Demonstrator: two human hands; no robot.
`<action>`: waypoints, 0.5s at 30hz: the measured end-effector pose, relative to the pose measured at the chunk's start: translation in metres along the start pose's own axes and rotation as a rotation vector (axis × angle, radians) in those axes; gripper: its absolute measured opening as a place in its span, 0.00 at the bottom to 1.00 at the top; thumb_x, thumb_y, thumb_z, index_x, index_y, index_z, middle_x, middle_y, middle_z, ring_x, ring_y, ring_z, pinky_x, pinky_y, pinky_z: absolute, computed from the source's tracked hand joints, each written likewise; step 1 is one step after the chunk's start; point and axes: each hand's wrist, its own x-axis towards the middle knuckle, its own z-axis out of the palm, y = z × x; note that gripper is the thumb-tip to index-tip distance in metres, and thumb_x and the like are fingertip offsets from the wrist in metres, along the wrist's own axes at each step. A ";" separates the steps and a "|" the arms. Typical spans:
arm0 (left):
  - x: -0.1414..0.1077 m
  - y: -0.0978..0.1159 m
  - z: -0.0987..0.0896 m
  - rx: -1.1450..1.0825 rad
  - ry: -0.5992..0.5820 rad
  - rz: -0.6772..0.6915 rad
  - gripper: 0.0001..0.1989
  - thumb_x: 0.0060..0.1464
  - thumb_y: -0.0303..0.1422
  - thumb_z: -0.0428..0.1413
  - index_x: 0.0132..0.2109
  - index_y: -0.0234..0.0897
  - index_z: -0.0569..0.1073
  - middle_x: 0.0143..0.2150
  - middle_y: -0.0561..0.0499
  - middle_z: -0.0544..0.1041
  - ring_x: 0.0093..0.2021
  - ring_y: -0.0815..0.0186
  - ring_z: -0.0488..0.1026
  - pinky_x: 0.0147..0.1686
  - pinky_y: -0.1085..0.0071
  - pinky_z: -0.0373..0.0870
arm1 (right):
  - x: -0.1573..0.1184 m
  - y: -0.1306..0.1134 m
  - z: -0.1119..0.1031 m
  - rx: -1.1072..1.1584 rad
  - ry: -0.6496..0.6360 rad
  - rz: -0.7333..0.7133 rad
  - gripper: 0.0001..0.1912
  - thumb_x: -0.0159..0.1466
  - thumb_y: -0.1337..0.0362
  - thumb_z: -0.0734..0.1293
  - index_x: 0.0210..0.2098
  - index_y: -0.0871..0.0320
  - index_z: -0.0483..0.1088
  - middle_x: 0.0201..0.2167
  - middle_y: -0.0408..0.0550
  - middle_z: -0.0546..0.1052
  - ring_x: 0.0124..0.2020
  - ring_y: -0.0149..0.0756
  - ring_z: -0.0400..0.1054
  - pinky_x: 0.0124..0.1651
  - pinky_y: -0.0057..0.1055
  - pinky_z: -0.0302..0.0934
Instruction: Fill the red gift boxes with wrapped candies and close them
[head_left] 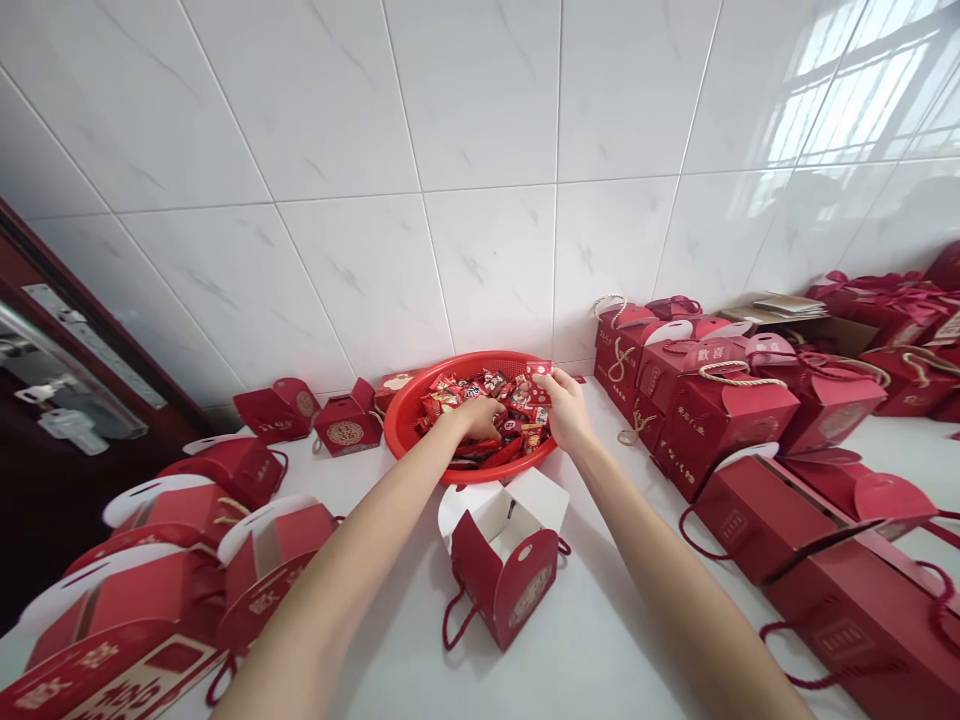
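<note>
A red plastic basket [401, 420] full of wrapped candies [514, 425] stands against the wall. My left hand [481, 418] reaches into it, fingers curled down among the candies; what they grip, if anything, is hidden. At the basket's right rim, my right hand [566, 400] pinches a red candy packet with white dots [537, 384] between thumb and fingers. Between my forearms, just in front of the basket, an open red gift box [517, 590] sits with its flaps spread. Its white inside shows a small dark mark, and a cord handle hangs at its side.
Red gift boxes [247, 560] crowd the left of the white tabletop [420, 660]. More boxes with rope handles [720, 410] are stacked at the right, with long red boxes [772, 510] nearer me. White tiles [495, 260] cover the wall behind; a dark door [45, 400] stands at far left.
</note>
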 end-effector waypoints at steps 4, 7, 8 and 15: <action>-0.010 -0.007 -0.007 -0.203 0.046 0.016 0.13 0.34 0.31 0.66 0.17 0.42 0.67 0.16 0.57 0.66 0.27 0.58 0.71 0.32 0.66 0.67 | -0.001 -0.002 0.000 -0.005 -0.019 0.000 0.11 0.50 0.57 0.71 0.28 0.55 0.69 0.24 0.41 0.76 0.31 0.36 0.72 0.39 0.33 0.65; -0.018 -0.010 -0.014 -0.390 0.091 0.029 0.13 0.36 0.38 0.68 0.22 0.40 0.72 0.20 0.56 0.71 0.29 0.59 0.73 0.33 0.66 0.70 | -0.002 -0.003 0.000 0.003 -0.025 0.009 0.11 0.49 0.57 0.72 0.28 0.55 0.69 0.24 0.41 0.76 0.30 0.36 0.71 0.38 0.33 0.65; -0.021 -0.010 -0.016 -0.456 0.097 0.037 0.13 0.37 0.41 0.68 0.25 0.39 0.74 0.23 0.55 0.74 0.31 0.59 0.75 0.34 0.65 0.71 | -0.002 -0.004 0.001 0.006 -0.022 0.010 0.11 0.49 0.57 0.72 0.28 0.55 0.70 0.24 0.41 0.76 0.29 0.35 0.71 0.38 0.33 0.65; -0.030 0.000 -0.023 -0.836 0.119 0.108 0.23 0.36 0.45 0.72 0.36 0.35 0.79 0.37 0.47 0.82 0.39 0.58 0.79 0.45 0.58 0.76 | -0.005 -0.007 0.003 -0.022 -0.035 -0.006 0.09 0.49 0.59 0.72 0.27 0.56 0.71 0.25 0.42 0.77 0.30 0.35 0.70 0.39 0.33 0.65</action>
